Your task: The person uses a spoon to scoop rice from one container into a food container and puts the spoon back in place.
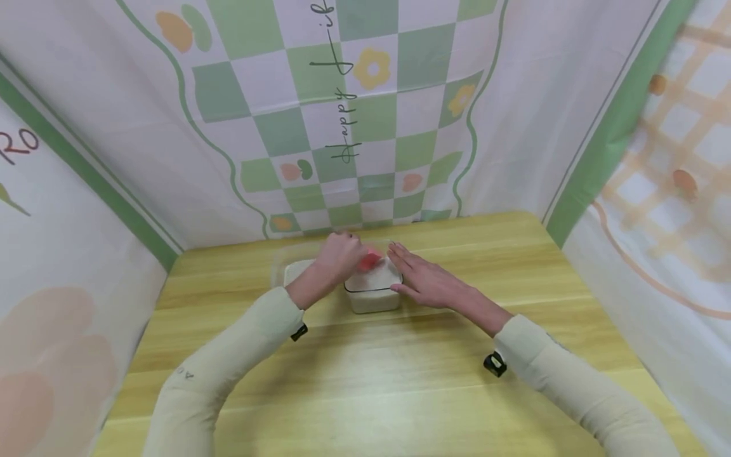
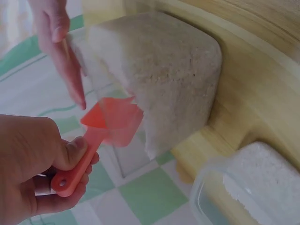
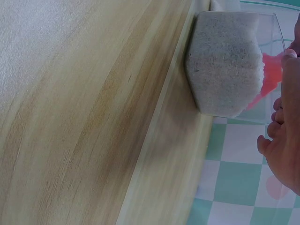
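My left hand [image 1: 339,257] grips the handle of a red scoop [image 2: 115,122], thumb on top, as the left wrist view shows up close. The scoop's square bowl sits inside a clear container [image 1: 374,301] at the surface of pale, rice-like grains [image 3: 225,63]. These grains fill much of the container, and their surface slopes unevenly. My right hand [image 1: 428,279] lies along the container's right side with fingers extended at the rim.
A second clear container [image 2: 201,185], also holding pale grains, stands left of the first, partly hidden by my left arm in the head view. Both are on a wooden table [image 1: 365,381], near its back edge. A patterned curtain [image 1: 365,127] hangs behind.
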Tool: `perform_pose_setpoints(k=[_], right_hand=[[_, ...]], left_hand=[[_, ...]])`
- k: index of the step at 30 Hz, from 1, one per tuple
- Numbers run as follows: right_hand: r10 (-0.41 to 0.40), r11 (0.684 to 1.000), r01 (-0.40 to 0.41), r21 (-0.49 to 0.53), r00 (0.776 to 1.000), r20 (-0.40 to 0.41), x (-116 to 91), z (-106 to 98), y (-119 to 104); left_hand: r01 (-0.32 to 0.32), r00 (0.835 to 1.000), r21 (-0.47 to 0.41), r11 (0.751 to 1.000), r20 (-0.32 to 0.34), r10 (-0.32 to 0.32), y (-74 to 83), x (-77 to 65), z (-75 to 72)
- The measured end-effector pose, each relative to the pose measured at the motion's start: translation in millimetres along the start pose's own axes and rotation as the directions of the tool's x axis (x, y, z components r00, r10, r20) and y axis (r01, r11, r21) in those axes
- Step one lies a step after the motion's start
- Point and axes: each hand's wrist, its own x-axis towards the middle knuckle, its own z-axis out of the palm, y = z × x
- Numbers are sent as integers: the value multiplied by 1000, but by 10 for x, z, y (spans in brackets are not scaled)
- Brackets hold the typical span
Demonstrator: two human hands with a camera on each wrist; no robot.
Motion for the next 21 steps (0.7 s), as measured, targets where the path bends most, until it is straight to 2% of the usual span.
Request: perform_pose_setpoints(k=[3,6,10,13,17,21], right_hand=[[0,1000,0,4,1000,-1,0,9,8],[-5,1000,5,4,1000,-5,3,16,14],[-10,1000,10,1,1000,-4,5,16,17],[-9,1000,9,3,1000,-3,14,11,12],[-10,1000,10,-2,1000,-6,21,6,2],[-5,1000,5,10,1000,-6,13,11,-1]], left_hand=[[6,998,-72,997,63,-1,61,80,30],[-11,997,-127,992,69,20,108,152,61],[-54,994,-150,987,81,67,132,223,83],[-63,985,-170,983,145,89,116,259,89],[-57,965,-218,974,238,109,81,286,92],[-67,957,-284,956,254,143,69,302,102]])
